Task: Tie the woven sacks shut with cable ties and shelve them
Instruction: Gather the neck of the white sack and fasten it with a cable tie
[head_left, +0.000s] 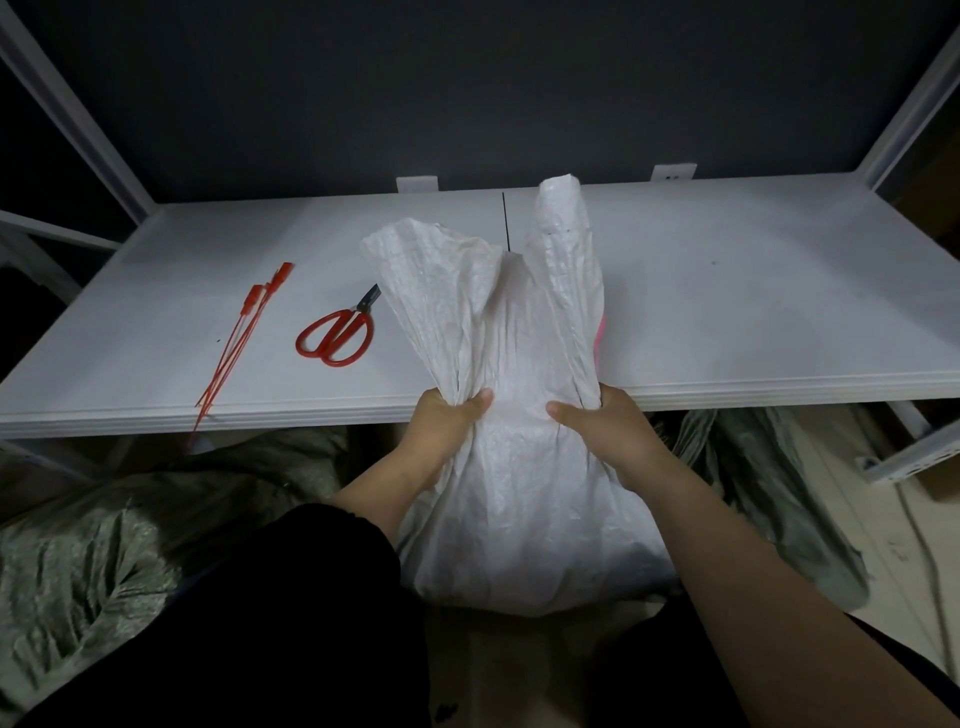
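1. Fingers (480, 401) of the left hand (451, 423) curl tight round one bunched corner of the white sack (519, 509) at its mouth, thumb lying across the front; that hand holds nothing else
2. Fingers of the right hand (597, 428) clutch the other bunched corner the same way, so the two gathered ears stand up apart with loose cloth between them
3. Sack sits low in front of the person, below the front edge of the white shelf (727, 291), with its top rising past that edge in this view; it looks full and is not yet tied
4. To do this step well, I judge the two ears should be drawn together into one neck and twisted low against the contents, so that one hand alone can hold it
5. Red cable ties (234, 343) lie on the shelf to the left, well apart from the sack, with red scissors (337, 332) between; the left hand seems best placed to fetch one
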